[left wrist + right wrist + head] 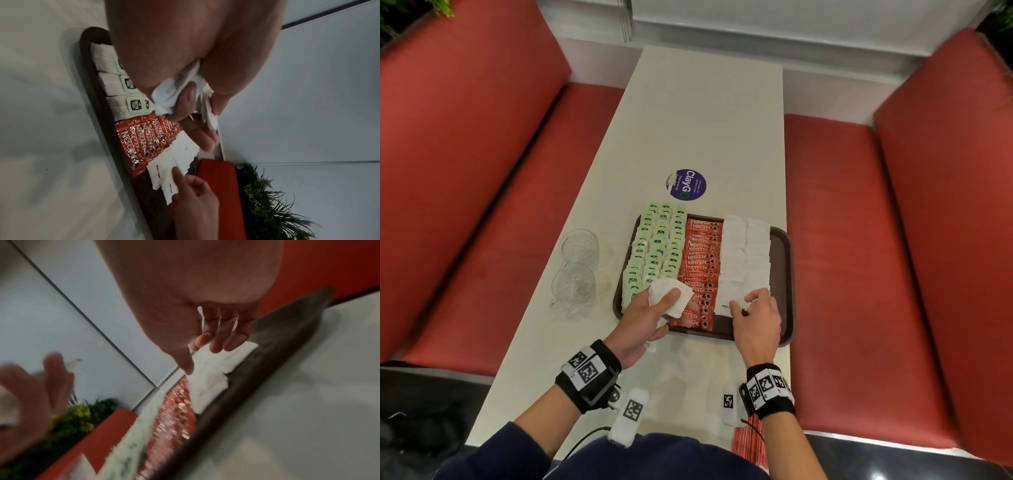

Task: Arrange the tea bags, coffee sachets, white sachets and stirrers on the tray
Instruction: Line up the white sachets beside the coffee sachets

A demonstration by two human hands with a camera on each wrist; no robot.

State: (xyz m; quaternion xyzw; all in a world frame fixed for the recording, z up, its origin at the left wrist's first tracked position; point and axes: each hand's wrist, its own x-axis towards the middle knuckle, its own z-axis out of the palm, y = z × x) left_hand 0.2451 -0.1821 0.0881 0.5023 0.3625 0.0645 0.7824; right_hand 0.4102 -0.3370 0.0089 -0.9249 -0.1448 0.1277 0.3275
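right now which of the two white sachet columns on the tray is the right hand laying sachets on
The outer column, nearest the tray's right rim; the right hand touches its near end, while the other white column borders the Nescafe sachets.

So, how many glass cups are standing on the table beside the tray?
2. Both stand on the table left of the tray: the far glass cup, and the near glass cup right in front of it. None seems hidden.

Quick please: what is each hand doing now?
Left hand: grips a bunch of white sachets.
Right hand: open, fingertips on the white sachets on the tray.
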